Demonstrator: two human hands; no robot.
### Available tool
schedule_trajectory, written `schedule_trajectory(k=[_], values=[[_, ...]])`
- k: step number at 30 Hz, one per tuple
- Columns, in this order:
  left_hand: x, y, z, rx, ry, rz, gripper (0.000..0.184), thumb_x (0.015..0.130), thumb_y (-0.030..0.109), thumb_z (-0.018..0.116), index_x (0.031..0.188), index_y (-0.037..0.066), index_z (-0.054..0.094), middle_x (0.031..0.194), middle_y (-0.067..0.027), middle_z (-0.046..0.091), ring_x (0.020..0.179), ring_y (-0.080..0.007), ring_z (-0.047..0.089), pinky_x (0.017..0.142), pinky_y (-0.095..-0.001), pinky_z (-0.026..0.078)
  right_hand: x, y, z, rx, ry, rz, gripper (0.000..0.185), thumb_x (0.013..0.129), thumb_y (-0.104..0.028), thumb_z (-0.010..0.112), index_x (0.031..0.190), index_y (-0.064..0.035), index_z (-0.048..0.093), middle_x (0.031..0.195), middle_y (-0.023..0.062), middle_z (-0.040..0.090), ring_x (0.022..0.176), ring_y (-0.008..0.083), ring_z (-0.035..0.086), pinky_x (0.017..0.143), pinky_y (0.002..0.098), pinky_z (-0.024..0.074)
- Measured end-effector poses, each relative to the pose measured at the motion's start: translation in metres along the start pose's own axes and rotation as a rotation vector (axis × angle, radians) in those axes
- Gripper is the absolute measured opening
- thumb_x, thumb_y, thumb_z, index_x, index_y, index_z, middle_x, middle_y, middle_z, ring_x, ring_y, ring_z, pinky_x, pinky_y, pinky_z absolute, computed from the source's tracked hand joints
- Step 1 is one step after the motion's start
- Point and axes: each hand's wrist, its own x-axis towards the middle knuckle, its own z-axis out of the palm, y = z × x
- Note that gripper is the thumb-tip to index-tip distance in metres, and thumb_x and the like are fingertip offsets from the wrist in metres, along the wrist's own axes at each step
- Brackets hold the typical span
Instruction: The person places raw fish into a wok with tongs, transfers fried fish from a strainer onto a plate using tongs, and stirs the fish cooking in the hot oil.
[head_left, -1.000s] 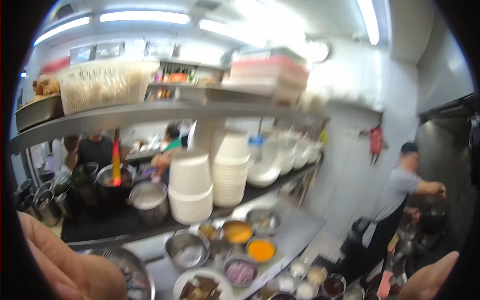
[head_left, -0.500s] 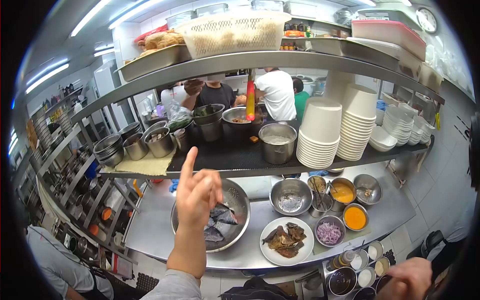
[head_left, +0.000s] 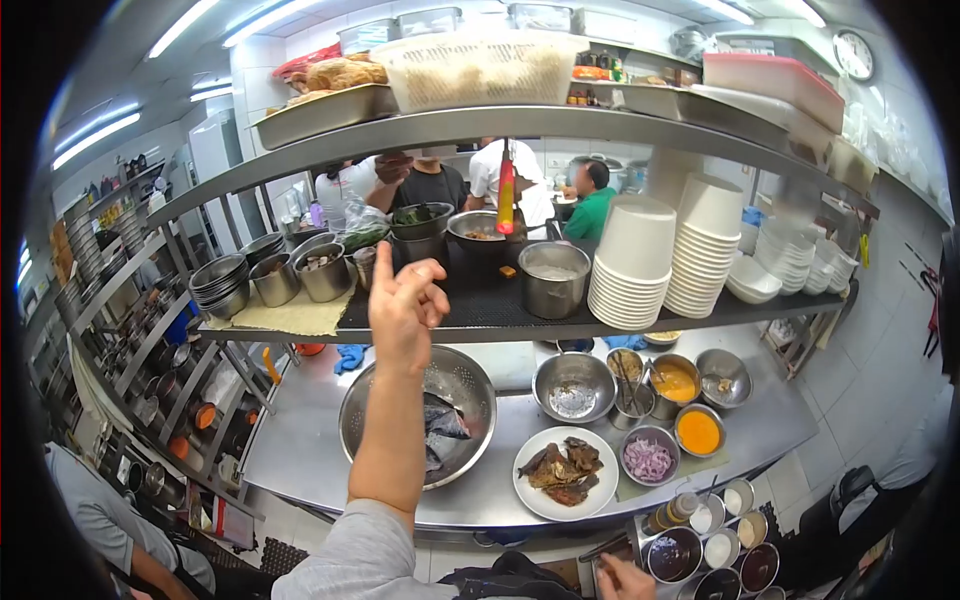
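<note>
My left hand (head_left: pixel 408 295) is raised in front of the middle shelf. Its index finger points up, the other fingers are loosely bent, and it holds nothing. Beneath that forearm, a large perforated steel colander (head_left: pixel 478 385) holds dark-skinned fish pieces (head_left: pixel 445 418). Low at the frame's bottom edge is my right hand (head_left: pixel 626 580), partly cut off, with bent fingers slightly apart and nothing visible in them. It is nearest the sauce containers (head_left: pixel 672 555) on its right. A white plate (head_left: pixel 533 503) with browned cooked fish (head_left: pixel 565 470) sits on the steel counter (head_left: pixel 470 508).
Steel bowls hold chopped purple onion (head_left: pixel 648 460), orange sauce (head_left: pixel 698 432) and other contents. Stacked white tubs (head_left: pixel 632 260) and a steel pot (head_left: pixel 555 280) stand on the shelf (head_left: pixel 450 333). Co-workers, one in a green shirt (head_left: pixel 590 212), are beyond it; another person (head_left: pixel 130 520) is at left.
My left hand has risen slightly, index finger still up. My right hand has moved left and down from beside the sauce containers. The view has shifted slightly.
</note>
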Motion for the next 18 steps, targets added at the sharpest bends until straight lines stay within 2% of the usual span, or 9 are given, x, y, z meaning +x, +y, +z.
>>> schedule_trajectory(k=[1,2,4,6,10,13,14,15,18], values=[[-0.004,-0.003,0.002,0.012,-0.001,0.026,0.086,0.086,0.005,0.056,0.144,-0.003,-0.007,0.085,-0.0119,0.061,0.051,-0.0117,0.054,0.037,-0.0185,0.036,-0.009,0.007,0.008,0.035,0.055,0.026,0.024,0.083,-0.009,0.064,0.105,0.0011,0.063,0.083,0.0187,0.064,0.073,0.0361,0.062,0.065,0.0405,0.0484],[-0.008,-0.010,0.005,0.036,-0.016,0.067,0.067,0.087,0.006,0.055,0.142,-0.005,0.017,0.081,-0.0091,0.061,0.050,-0.0090,0.053,0.038,-0.0167,0.035,-0.019,0.017,0.018,0.068,0.114,0.057,0.024,0.084,-0.012,0.063,0.104,0.0015,0.063,0.084,0.0197,0.065,0.074,0.0373,0.062,0.068,0.0419,0.0484],[-0.022,-0.030,0.008,0.110,-0.168,0.064,0.017,0.089,0.008,0.053,0.079,0.001,0.063,0.056,-0.0027,0.054,0.046,-0.0072,0.049,0.042,-0.0216,0.035,-0.056,0.066,0.045,-0.093,0.039,0.222,0.025,0.087,-0.016,0.059,0.104,0.0021,0.063,0.085,0.0208,0.065,0.076,0.0376,0.062,0.070,0.0424,0.0481],[-0.039,-0.063,0.003,0.256,-0.514,0.234,0.041,0.087,0.010,0.060,0.048,0.004,0.049,0.048,-0.0017,0.048,0.043,-0.0068,0.038,0.042,-0.0249,0.031,-0.091,0.115,0.067,-0.319,-0.155,0.495,0.029,0.091,-0.022,0.053,0.106,0.0014,0.062,0.090,0.0223,0.063,0.082,0.0365,0.061,0.075,0.0427,0.0470],[-0.107,-0.100,0.011,0.652,-0.818,0.361,0.036,0.079,0.011,0.070,0.052,0.003,0.047,0.049,-0.0079,0.048,0.039,-0.0186,0.040,0.041,-0.0336,0.029,-0.166,0.172,0.090,-0.293,-0.446,0.853,0.034,0.094,-0.027,0.046,0.115,-0.0038,0.059,0.111,0.0241,0.056,0.100,0.0314,0.056,0.085,0.0414,0.0434],[-0.144,-0.122,-0.010,0.499,-0.559,0.005,0.006,0.085,0.006,0.061,0.082,0.002,0.065,0.062,-0.0038,0.056,0.056,-0.0134,0.055,0.049,-0.0287,0.040,-0.220,0.191,0.088,0.068,-0.514,1.033,0.038,0.097,-0.031,0.040,0.122,-0.0077,0.057,0.127,0.0254,0.051,0.113,0.0275,0.052,0.094,0.0404,0.0408],[-0.145,-0.115,-0.008,0.344,-0.381,-0.121,0.011,0.089,0.005,0.055,0.097,0.002,0.061,0.073,-0.0033,0.058,0.062,-0.0111,0.056,0.052,-0.0269,0.043,-0.218,0.183,0.086,-0.191,-0.527,0.929,0.032,0.090,-0.030,0.047,0.106,-0.0066,0.062,0.107,0.0218,0.059,0.096,0.0316,0.059,0.085,0.0445,0.0465],[-0.137,-0.119,-0.019,0.376,-0.289,-0.051,0.018,0.092,0.006,0.052,0.109,0.002,0.056,0.084,-0.0056,0.059,0.069,-0.0106,0.057,0.061,-0.0252,0.046,-0.217,0.173,0.084,-0.457,-0.529,0.840,0.029,0.083,-0.030,0.054,0.090,-0.0055,0.068,0.087,0.0182,0.068,0.078,0.0356,0.066,0.077,0.0485,0.0521],[-0.088,-0.095,-0.028,0.417,-0.007,0.193,0.026,0.094,0.008,0.051,0.119,0.000,0.051,0.098,-0.0102,0.061,0.089,-0.0143,0.058,0.082,-0.0255,0.046,-0.218,0.175,0.071,-0.413,-0.420,1.052,0.031,0.083,-0.029,0.054,0.094,-0.0049,0.070,0.099,0.0205,0.065,0.094,0.0365,0.063,0.084,0.0458,0.0498]])
